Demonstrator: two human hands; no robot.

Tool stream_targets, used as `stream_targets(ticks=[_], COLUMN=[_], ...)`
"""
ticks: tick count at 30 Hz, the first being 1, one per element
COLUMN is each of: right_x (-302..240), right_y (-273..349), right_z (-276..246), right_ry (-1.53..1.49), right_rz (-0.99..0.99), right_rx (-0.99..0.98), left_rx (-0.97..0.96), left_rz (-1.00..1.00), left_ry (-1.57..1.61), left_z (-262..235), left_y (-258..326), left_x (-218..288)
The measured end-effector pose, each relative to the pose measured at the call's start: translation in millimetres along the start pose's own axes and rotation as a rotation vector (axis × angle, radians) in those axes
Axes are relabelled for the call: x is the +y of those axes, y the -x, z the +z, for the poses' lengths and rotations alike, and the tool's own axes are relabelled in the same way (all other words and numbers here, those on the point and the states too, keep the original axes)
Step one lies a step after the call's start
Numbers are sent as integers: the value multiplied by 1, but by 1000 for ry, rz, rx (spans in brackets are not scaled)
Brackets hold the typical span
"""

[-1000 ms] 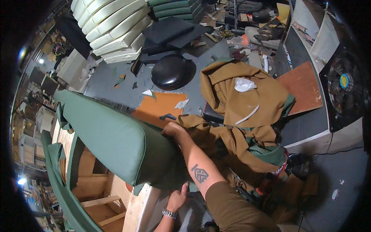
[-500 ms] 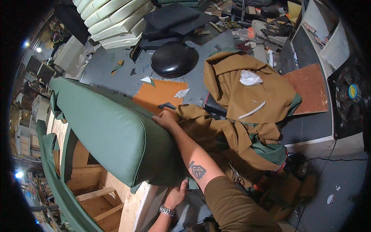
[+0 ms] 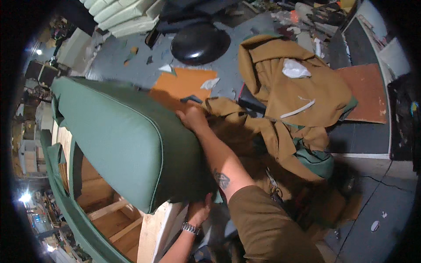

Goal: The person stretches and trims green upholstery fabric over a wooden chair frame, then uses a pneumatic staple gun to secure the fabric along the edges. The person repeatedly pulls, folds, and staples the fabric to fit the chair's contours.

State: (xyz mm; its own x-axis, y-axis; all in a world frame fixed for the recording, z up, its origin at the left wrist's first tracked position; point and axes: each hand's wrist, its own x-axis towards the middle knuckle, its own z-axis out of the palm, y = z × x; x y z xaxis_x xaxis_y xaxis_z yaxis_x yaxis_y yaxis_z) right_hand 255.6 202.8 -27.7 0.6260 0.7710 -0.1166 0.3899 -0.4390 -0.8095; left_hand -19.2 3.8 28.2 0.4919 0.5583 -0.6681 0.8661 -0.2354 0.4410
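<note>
A green padded upholstered piece with a smooth, seamed cover lies over a bare wooden frame. My left hand, with a metal watch at the wrist, is closed at the cover's lower near corner; its thumb shows beside a small green flap, and the other fingers are mostly hidden. My right hand reaches across above it, closed at the far side edge of the same cover, with its fingertips hidden. Loose green fabric hangs along the frame's left side.
A heap of brown fabric with green lining lies to the right, holding a white scrap. Beyond are an orange sheet, a round black cushion-like object and stacked white cushions. A brown board leans at the right.
The view has shifted slightly. Both hands stay at the green cover; a small green flap now shows beside my left thumb, and my right hand is a little further up along the edge.
</note>
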Motion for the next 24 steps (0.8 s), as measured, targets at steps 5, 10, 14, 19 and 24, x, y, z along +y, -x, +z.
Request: stream_targets(ticks=[5,10,14,19,24], right_x=[30,57,43,27,28], right_y=[49,203,243,242,274], right_z=[-18,-25,-14,-19,-19], right_ry=[-261,-791,-1125,-492,-797], right_rz=[354,640,794,620,678], right_rx=[-32,-33,-142,42,55], left_rx=[217,313,367,386,423], left_rz=[92,-1,46,154,128], left_ry=[-192,-277,-339,-243,-227], left_z=[1,2,-6,3,10], left_y=[-1,-2,-4,3,26], left_x=[-5,-1,1,12,19])
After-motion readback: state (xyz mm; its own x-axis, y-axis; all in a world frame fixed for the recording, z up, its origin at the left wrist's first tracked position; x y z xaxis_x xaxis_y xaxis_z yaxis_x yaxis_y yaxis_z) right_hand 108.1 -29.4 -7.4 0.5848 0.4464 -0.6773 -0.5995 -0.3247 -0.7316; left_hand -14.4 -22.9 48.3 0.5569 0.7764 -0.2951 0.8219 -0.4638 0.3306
